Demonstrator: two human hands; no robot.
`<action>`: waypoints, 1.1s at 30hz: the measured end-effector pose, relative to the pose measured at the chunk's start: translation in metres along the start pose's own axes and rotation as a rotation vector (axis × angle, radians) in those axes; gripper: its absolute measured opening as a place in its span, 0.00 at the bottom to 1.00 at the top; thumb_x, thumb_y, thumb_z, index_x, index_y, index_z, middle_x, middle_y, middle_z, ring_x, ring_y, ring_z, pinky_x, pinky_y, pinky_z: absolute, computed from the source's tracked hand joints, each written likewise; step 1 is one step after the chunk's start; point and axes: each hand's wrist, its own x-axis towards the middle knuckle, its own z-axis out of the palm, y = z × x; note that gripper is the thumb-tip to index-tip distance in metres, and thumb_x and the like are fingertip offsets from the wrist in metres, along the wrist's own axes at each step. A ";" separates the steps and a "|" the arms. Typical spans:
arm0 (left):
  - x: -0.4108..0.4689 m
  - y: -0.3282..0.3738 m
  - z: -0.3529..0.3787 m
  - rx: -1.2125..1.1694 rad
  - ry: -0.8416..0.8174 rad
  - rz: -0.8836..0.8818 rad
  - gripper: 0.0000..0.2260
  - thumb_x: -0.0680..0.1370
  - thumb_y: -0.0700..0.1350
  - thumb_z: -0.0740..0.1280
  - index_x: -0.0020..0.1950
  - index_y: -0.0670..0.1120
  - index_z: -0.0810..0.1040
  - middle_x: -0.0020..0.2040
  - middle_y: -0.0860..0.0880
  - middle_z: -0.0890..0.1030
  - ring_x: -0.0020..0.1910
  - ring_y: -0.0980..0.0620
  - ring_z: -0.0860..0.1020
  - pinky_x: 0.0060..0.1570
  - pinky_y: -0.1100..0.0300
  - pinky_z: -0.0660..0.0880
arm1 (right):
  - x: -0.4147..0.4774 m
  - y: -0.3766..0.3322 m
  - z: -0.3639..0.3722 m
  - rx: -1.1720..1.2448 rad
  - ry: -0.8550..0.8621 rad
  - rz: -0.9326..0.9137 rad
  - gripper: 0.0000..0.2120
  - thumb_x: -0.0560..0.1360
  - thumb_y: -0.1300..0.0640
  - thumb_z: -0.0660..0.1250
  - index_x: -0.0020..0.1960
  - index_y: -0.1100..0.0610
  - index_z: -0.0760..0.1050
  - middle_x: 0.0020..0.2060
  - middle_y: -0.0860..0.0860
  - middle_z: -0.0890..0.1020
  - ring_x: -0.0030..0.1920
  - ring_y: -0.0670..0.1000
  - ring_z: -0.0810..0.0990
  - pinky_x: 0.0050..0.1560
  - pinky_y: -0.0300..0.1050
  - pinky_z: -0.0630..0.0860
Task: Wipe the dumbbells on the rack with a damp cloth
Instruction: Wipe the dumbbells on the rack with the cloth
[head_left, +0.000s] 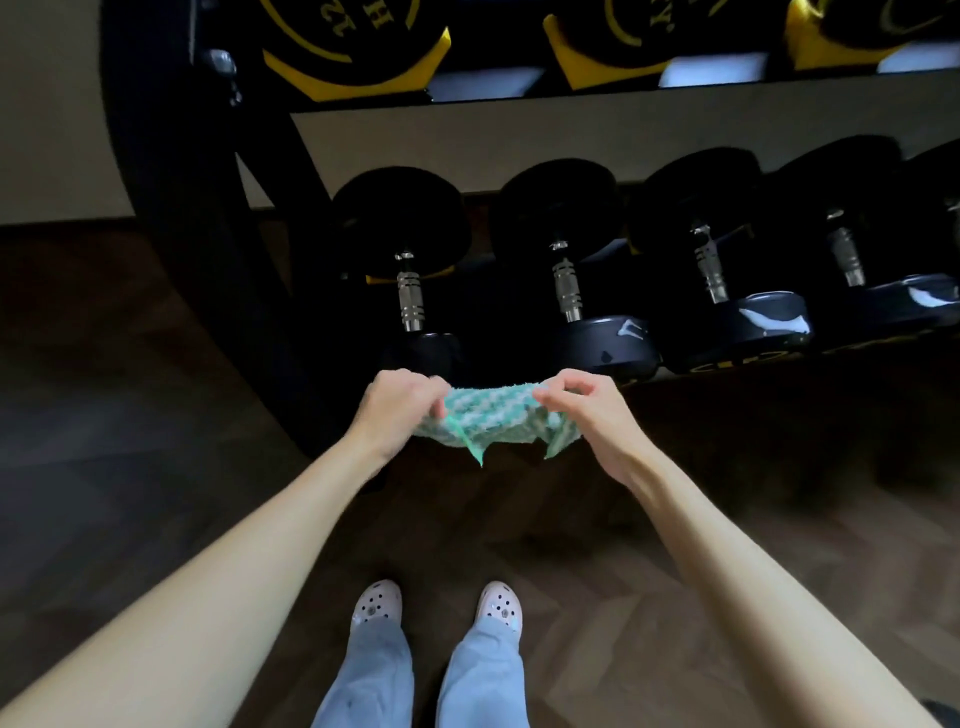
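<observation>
Two hands stretch a cloth (488, 421) before the lower row of dumbbells (566, 280).
The left hand (400, 410) and right hand (587, 410) each pinch one end of the fluffy green-and-white striped cloth. It hangs between them with its corners drooping, close by the leftmost dumbbell's near head. Whether it touches cannot be told. The dumbbells have round black heads and ribbed chrome handles and lie on a black rack (171, 208). The upper row, marked in yellow, is cut off at the top, its lettering too blurred to read.
</observation>
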 end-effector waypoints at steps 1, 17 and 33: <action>0.000 -0.003 0.005 0.072 0.003 0.017 0.15 0.71 0.42 0.69 0.26 0.46 0.68 0.35 0.50 0.72 0.39 0.52 0.71 0.41 0.59 0.67 | 0.001 0.007 0.004 0.015 0.028 0.037 0.05 0.71 0.62 0.70 0.44 0.57 0.74 0.43 0.52 0.78 0.42 0.47 0.78 0.44 0.41 0.72; 0.022 -0.042 0.037 0.172 0.316 -0.059 0.13 0.73 0.34 0.60 0.48 0.48 0.80 0.49 0.50 0.79 0.49 0.50 0.77 0.48 0.59 0.73 | 0.029 0.082 0.052 0.481 0.297 0.422 0.06 0.81 0.60 0.56 0.55 0.58 0.70 0.48 0.56 0.76 0.43 0.51 0.77 0.41 0.46 0.73; 0.054 -0.039 -0.001 -0.084 0.400 0.053 0.13 0.74 0.32 0.59 0.47 0.48 0.78 0.37 0.48 0.78 0.33 0.48 0.79 0.41 0.48 0.80 | 0.096 0.019 0.091 1.044 0.412 0.342 0.13 0.81 0.59 0.55 0.63 0.57 0.71 0.46 0.50 0.77 0.45 0.45 0.75 0.43 0.34 0.72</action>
